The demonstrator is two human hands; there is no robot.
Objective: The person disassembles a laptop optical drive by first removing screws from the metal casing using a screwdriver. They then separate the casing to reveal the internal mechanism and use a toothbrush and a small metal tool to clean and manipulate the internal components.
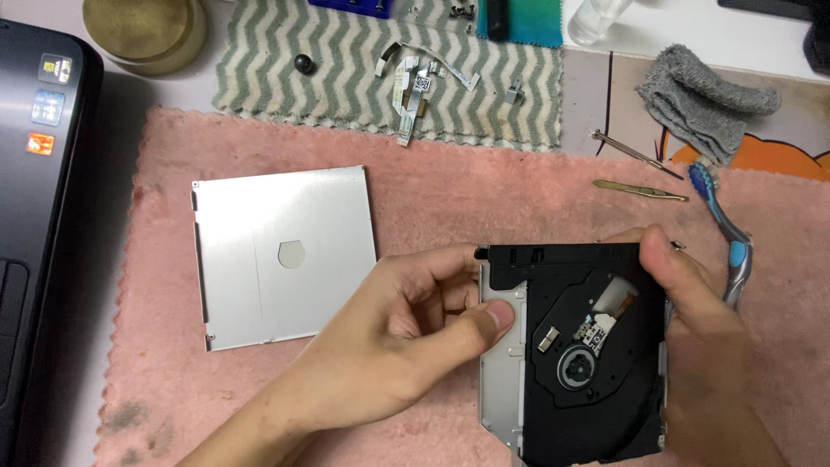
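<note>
An opened optical disc drive (588, 363) with a black tray, a round spindle and a silver side strip lies on the pink towel (450, 199) at the lower right. My left hand (398, 337) grips its left edge, thumb pressed on the silver strip. My right hand (692, 346) holds the drive's right side, with the thumb on the black top corner. The drive's flat silver metal cover (281, 255) lies apart on the towel to the left, touched by neither hand.
A black laptop (35, 216) runs along the left edge. A striped green-and-white cloth (346, 86) at the back carries ribbon cables (415, 82) and small parts. Two tweezers (640, 186), a toothbrush (726, 233) and a grey cloth (705, 99) lie at the right. A round brass-coloured lid (143, 30) sits back left.
</note>
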